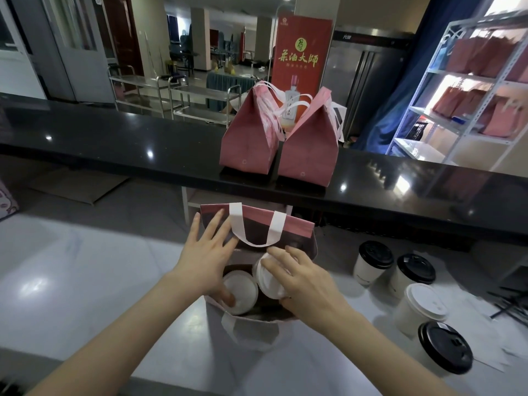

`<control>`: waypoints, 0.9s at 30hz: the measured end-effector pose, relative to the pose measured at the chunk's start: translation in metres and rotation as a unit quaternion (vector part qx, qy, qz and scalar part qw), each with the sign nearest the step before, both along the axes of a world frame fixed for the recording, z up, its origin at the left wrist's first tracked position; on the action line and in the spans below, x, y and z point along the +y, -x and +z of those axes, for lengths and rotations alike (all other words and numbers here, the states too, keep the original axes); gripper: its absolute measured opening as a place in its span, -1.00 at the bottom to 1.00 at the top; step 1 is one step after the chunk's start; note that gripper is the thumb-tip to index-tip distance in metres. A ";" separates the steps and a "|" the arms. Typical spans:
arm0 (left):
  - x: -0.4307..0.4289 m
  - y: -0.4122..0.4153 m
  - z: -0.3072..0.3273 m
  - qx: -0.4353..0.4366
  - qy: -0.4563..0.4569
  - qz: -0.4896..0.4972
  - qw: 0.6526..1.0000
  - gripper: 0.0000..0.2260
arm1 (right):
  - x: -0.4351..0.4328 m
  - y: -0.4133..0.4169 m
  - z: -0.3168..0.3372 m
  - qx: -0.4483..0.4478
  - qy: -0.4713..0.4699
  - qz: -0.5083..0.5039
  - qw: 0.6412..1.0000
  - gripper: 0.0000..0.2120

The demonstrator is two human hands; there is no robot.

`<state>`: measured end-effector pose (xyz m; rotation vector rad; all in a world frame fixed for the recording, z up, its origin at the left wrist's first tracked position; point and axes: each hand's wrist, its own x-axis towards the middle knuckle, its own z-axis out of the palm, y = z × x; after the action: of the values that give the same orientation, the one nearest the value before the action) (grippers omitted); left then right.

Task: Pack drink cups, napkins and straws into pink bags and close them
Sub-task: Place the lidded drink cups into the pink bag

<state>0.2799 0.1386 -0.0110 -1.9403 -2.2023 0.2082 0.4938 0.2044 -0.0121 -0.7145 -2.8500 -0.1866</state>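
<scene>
Dim interior, ceiling-light glare on the black counter [114, 144] (edges bowed by wide-angle distortion).

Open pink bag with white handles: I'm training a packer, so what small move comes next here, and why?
Probably lower the tilted white-lidded cup under the right hand upright beside the other white-lidded cup, which the left hand touches. It leans in the open pink bag.
</scene>
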 end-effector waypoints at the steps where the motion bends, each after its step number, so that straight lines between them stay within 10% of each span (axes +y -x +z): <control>1: 0.001 -0.001 0.000 0.003 0.003 0.000 1.000 0.26 | 0.002 0.001 0.000 -0.018 0.010 -0.019 1.000 -0.33; 27: 0.003 0.016 -0.010 -0.038 0.022 -0.019 0.999 0.22 | 0.053 0.060 -0.011 -0.128 0.155 -0.189 0.961 -0.27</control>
<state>0.2642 0.1414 -0.0211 -2.0431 -2.2234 0.1815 0.4340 0.2569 -0.0227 -1.3927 -2.9852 0.1300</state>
